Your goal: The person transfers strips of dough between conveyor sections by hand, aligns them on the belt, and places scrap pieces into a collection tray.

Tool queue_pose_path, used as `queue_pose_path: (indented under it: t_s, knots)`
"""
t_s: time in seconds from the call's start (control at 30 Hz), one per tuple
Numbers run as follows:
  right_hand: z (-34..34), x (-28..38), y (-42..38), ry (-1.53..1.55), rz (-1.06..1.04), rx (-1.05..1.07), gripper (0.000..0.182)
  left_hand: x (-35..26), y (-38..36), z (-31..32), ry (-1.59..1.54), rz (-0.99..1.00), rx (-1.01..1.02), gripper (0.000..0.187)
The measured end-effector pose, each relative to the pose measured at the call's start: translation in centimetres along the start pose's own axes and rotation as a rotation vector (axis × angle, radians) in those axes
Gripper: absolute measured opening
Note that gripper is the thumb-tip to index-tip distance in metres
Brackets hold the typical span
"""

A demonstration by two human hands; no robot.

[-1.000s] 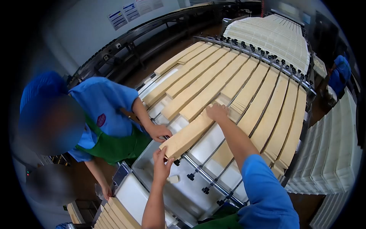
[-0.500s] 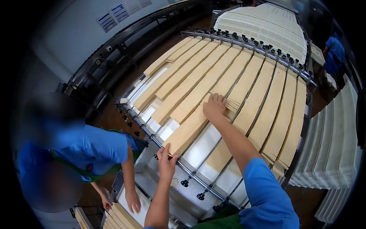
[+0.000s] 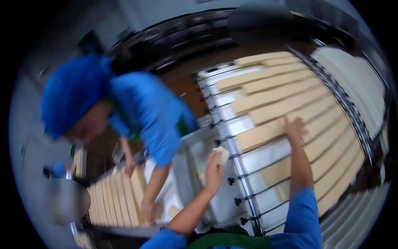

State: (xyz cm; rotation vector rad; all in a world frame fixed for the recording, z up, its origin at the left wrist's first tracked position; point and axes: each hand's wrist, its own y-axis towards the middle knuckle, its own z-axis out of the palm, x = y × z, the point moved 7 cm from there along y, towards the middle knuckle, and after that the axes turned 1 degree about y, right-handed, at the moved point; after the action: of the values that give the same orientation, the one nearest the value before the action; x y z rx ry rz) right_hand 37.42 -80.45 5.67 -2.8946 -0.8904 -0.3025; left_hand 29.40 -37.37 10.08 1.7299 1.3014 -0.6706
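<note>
My left hand (image 3: 213, 176) is closed on a small cream-coloured piece (image 3: 222, 156), held above the metal trough beside the table's near rail. Fingers spread, my right hand (image 3: 295, 128) lies at the far end of a long cream-coloured slab (image 3: 261, 135). That slab rests between thin metal rods on the white table surface (image 3: 267, 157). Similar long slabs (image 3: 286, 93) lie in rows beyond it, and shorter pieces (image 3: 277, 171) lie on the nearer side. The view is smeared by motion.
A metal rail (image 3: 244, 186) with black knobs edges the table. At the left, a co-worker in a blue shirt (image 3: 145, 110) leans over a row of upright slabs (image 3: 114, 199). A metal trough (image 3: 195, 153) lies between. White ridged sheets (image 3: 352, 76) stand beyond the far rail.
The view has swung left. My left hand has left the slab's near end and now holds a small piece over the trough. My right hand stays at the slab's far end.
</note>
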Motion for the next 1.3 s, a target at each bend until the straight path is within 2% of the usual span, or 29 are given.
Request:
queue_pose_path:
  t_s: [0.07,0.13,0.17,0.2,0.23,0.27,0.3,0.4,0.43,0.53,0.6,0.63,0.7,0.77,0.87,1.0,1.07,1.17,1.2,1.3]
  knots:
    - [-2.1,1.3,-1.9,0.008,-0.089,-0.146,0.091,0.1,-3.0,-3.0,0.025,-0.086,-0.112,0.043]
    - [-2.7,3.2,-5.2,0.040,-0.237,-0.194,0.081,-0.2,-6.3,-5.7,0.323,0.025,-0.144,0.041]
    - [-2.8,4.4,-7.6,0.096,-0.336,-0.170,0.074,0.8,-8.0,-7.7,0.348,-0.044,-0.207,0.041]
    - [-2.4,5.1,-9.9,0.152,-0.420,-0.141,0.068,1.7,-9.6,-8.8,0.209,-0.066,-0.169,0.040]
    - [-2.0,5.9,-12.9,0.230,-0.558,-0.152,0.062,2.4,-10.9,-9.9,0.063,-0.071,-0.131,0.038]
    - [-1.6,6.2,-16.2,0.316,-0.682,-0.163,0.057,2.8,-12.4,-11.6,0.112,-0.058,-0.170,0.035]
    - [-1.7,6.7,-19.7,0.385,-0.827,-0.156,0.053,3.1,-13.4,-13.6,0.099,-0.135,-0.200,0.032]
    - [-2.6,8.6,-31.0,0.533,-1.221,-0.118,0.044,6.5,-17.8,-18.9,0.286,-0.222,-0.366,0.037]
    - [-3.6,10.0,-34.7,0.586,-1.365,-0.068,0.034,7.9,-19.3,-20.8,0.382,-0.245,-0.443,0.041]
    - [-2.9,12.6,-42.6,0.505,-1.432,0.002,0.029,13.7,-24.9,-27.1,0.553,-0.615,-0.686,0.062]
    - [-0.6,14.9,-46.7,0.524,-1.546,0.173,0.029,17.5,-29.2,-30.5,0.620,-0.889,-0.794,0.075]
    - [0.6,16.1,-48.4,0.515,-1.557,0.174,0.029,18.4,-30.2,-32.0,0.612,-0.898,-0.799,0.075]
    - [4.0,19.0,-52.0,0.490,-1.591,0.296,0.031,20.7,-32.6,-34.2,0.583,-1.066,-0.745,0.084]
    - [7.0,22.4,-55.6,0.419,-1.614,0.349,0.035,22.3,-33.4,-35.0,0.559,-1.058,-0.706,0.090]
    - [10.3,27.3,-61.0,0.311,-1.645,0.342,0.050,23.5,-32.4,-35.2,0.432,-0.995,-0.587,0.083]
    - [14.7,34.6,-67.0,0.156,-1.532,0.427,0.066,23.1,-30.8,-36.1,0.376,-0.989,-0.423,0.079]
    - [16.0,38.4,-69.2,0.087,-1.446,0.509,0.069,22.7,-30.4,-36.2,0.411,-0.996,-0.314,0.074]
    - [16.4,42.9,-72.3,0.085,-1.412,0.425,0.069,22.0,-29.8,-36.7,0.434,-1.045,-0.235,0.073]
    - [16.3,44.1,-73.1,0.088,-1.403,0.422,0.069,22.3,-30.0,-36.4,0.505,-0.966,-0.252,0.079]
    - [16.1,46.5,-74.8,-0.010,-1.390,0.463,0.070,22.4,-29.8,-36.4,0.530,-0.990,-0.176,0.085]
